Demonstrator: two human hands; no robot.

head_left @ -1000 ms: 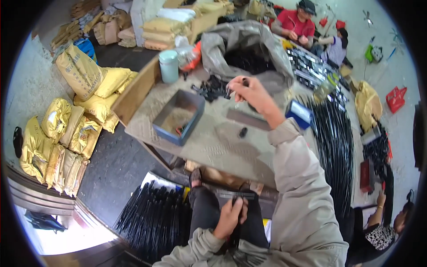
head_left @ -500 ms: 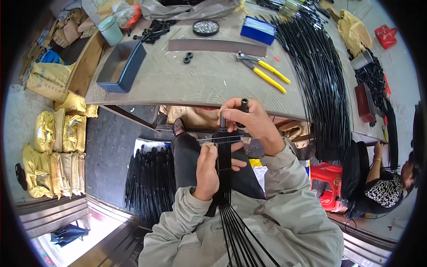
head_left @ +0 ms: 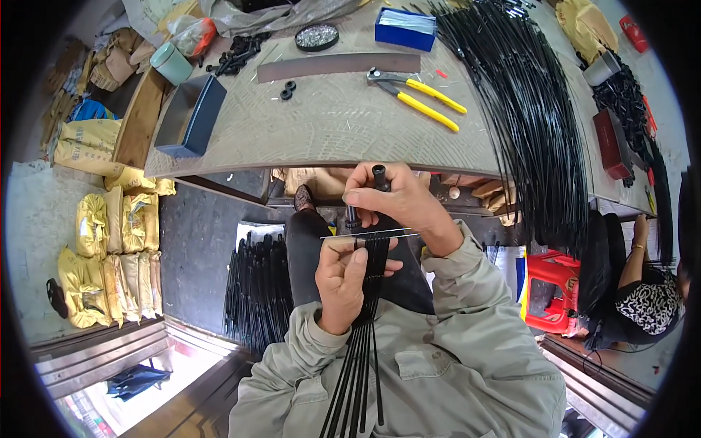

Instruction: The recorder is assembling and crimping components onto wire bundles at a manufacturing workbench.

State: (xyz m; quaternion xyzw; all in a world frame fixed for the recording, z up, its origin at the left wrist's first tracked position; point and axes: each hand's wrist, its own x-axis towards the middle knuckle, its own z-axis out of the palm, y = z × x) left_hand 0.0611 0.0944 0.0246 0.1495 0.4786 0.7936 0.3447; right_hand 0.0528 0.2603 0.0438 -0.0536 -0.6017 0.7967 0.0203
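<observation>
My left hand (head_left: 340,286) is closed around a bundle of thin black rods (head_left: 377,255), which look like umbrella ribs. Their loose lower ends fan down over my lap. A thin straight wire (head_left: 398,231) crosses the top ends of the rods. Just above it, my right hand (head_left: 409,203) has its fingers pinched on a black plastic tube (head_left: 353,217) with a wider collar at the bottom. Another hollow black tube end (head_left: 379,175) sticks up from the same hand. Whether both belong to one piece is hidden by the fingers.
On the table (head_left: 292,135) ahead lie yellow-handled pliers (head_left: 427,102), black rings (head_left: 288,90), a dark tray (head_left: 191,117), a blue box (head_left: 405,31) and a heap of black rods (head_left: 526,109). More rods (head_left: 259,292) stand at my left. A co-worker (head_left: 646,299) sits at right.
My right hand and its black tube have shifted slightly left, close above the wire. My left fingers have closed nearer the rods' top ends. The rods' lower ends have swung left, and the view has shifted.
</observation>
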